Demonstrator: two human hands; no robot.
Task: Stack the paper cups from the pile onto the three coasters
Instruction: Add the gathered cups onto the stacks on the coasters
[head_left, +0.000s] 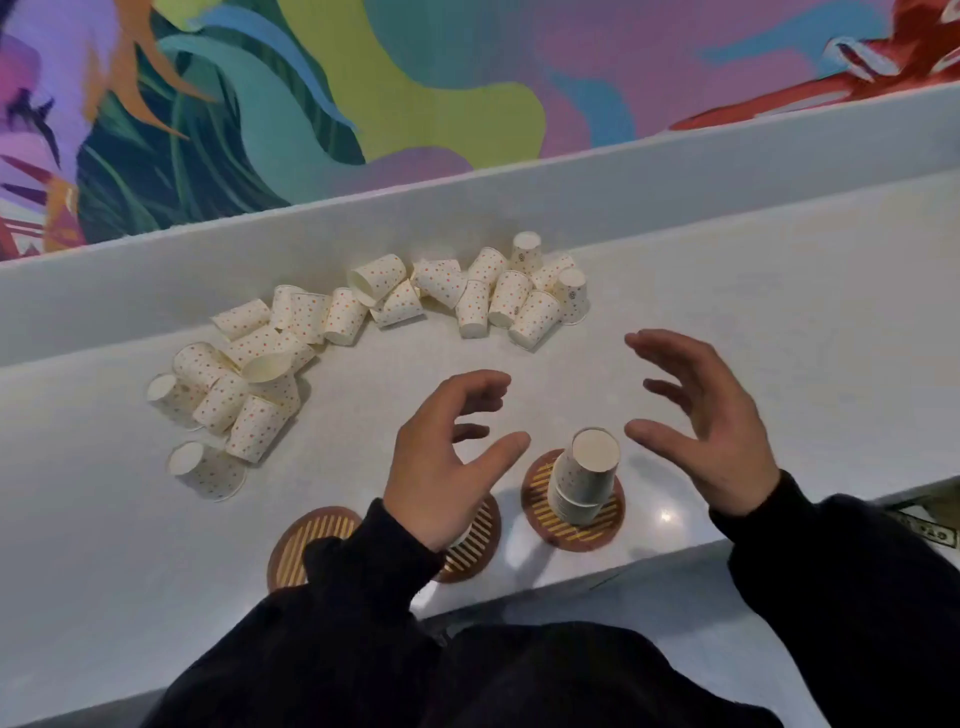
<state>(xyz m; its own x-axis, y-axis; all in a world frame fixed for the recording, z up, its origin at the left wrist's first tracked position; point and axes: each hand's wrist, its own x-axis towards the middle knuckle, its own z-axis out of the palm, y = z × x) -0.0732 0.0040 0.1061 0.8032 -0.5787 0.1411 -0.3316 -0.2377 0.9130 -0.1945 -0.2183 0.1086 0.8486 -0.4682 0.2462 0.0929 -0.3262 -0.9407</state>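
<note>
Paper cups, cream with orange and dark dots, form a loose pile (363, 338) that curves along the far side of the pale bench (779, 312), most lying on their sides and a few standing upside down, such as one at the pile's left end (205, 470) and one at its far right (571, 296). Nearer the front edge sit three round brown coasters with yellow stripes. On the right coaster (574, 525) stands a short stack of inverted cups (584, 475), base upward. The middle coaster (475, 545) is largely hidden by the left wrist; something pale shows at its covered edge, but whether it is a cup cannot be told. The left coaster (298, 545) is partly covered by the dark sleeve (363, 571), and no cup shows on its visible part. The left hand (447, 457) hovers above the middle coaster, fingers curled and thumb spread, holding nothing. The right hand (701, 421) hovers to the right of the stack, fingers splayed wide, palm turned inward, also empty. Neither hand touches a cup. Behind the bench rises a low pale ledge (467, 208), and beyond it a wall painted with a mural (415, 78) in purple, green, teal and red.
</note>
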